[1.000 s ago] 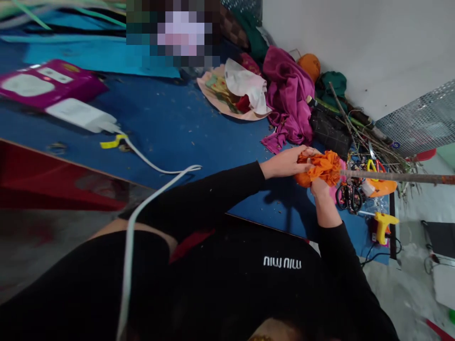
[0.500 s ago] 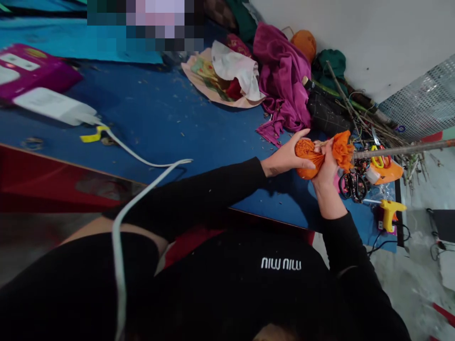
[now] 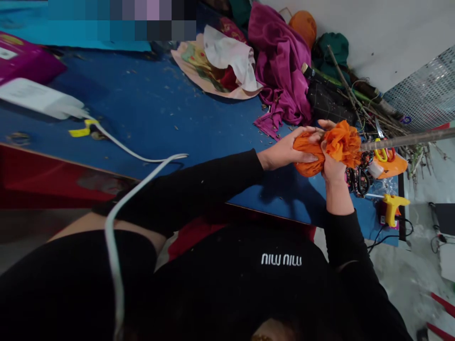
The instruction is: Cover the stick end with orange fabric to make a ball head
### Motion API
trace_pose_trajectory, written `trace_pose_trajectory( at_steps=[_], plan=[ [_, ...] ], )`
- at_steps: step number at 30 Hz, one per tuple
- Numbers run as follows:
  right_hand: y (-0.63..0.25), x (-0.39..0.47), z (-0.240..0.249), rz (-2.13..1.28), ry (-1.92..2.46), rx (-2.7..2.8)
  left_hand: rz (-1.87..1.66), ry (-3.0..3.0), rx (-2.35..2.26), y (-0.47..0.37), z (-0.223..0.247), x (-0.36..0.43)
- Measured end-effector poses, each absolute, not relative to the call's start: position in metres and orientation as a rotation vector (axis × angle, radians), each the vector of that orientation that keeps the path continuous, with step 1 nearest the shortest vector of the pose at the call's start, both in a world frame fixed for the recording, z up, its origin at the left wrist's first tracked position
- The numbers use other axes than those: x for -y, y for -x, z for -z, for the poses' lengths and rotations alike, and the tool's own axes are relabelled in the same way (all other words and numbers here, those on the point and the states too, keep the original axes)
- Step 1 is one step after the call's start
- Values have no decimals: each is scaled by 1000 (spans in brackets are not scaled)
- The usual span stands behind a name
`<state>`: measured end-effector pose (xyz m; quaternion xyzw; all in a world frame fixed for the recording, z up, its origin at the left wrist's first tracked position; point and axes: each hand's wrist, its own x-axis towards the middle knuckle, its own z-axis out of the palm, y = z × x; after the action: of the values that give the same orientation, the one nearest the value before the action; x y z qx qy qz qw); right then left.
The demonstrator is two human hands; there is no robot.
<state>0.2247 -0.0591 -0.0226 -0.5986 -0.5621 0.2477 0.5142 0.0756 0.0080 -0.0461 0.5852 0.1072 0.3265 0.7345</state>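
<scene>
Orange cloth (image 3: 306,168) is staying bundled above the table (image 3: 220,128), where the left hand (image 3: 284,150) is cupping its round end and the right hand (image 3: 334,169) is clasping it just below the ruffle (image 3: 344,143). A stick (image 3: 408,139) is extending rightward from beside the ruffle. Purple cloth (image 3: 280,52) is lying crumpled beyond; scissors (image 3: 381,152) and a glue gun (image 3: 391,207) are lying to the right.

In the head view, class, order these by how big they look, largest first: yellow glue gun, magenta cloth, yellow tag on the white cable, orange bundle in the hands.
1. Magenta cloth
2. Orange bundle, partly hidden
3. Yellow glue gun
4. Yellow tag
</scene>
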Motion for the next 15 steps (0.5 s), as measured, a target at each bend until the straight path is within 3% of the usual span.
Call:
trace_pose_trajectory(
  at_steps=[15],
  plan=[
    [-216,33,52,-552,1399,826,-988,-1918,-586,-80,59,8]
  ],
)
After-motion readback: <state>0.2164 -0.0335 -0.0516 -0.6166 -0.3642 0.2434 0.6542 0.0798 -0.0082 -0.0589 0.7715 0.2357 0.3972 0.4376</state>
